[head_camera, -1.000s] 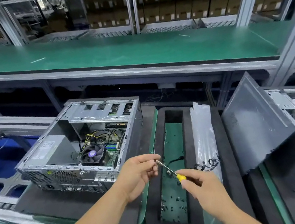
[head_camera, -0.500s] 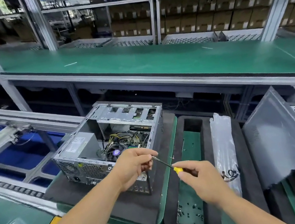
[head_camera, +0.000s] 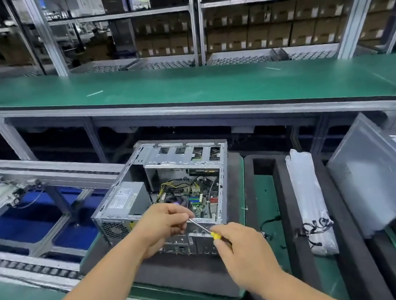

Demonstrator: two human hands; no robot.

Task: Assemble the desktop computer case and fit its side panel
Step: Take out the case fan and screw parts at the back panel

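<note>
— Both hands meet on a small screwdriver [head_camera: 199, 226]: the right hand [head_camera: 244, 255] curls round its yellow handle, and the left hand [head_camera: 163, 224] pinches the far end of its thin metal shaft between curled fingers.

— Where is the computer case from there?

— Directly behind the hands. The open case [head_camera: 172, 188] lies on its side on a dark foam pad [head_camera: 176, 272], open face up, showing the motherboard and yellow cables. The screwdriver is held just above the case's near right corner; I cannot tell whether it touches the metal.

— And the side panel?

— The grey side panel [head_camera: 378, 176] leans tilted well off to the right, apart from both hands. Between it and the case, a long plastic-wrapped bundle [head_camera: 308, 199] lies in a black foam tray [head_camera: 290, 213]. A green workbench [head_camera: 181, 92] runs across the far side.
</note>
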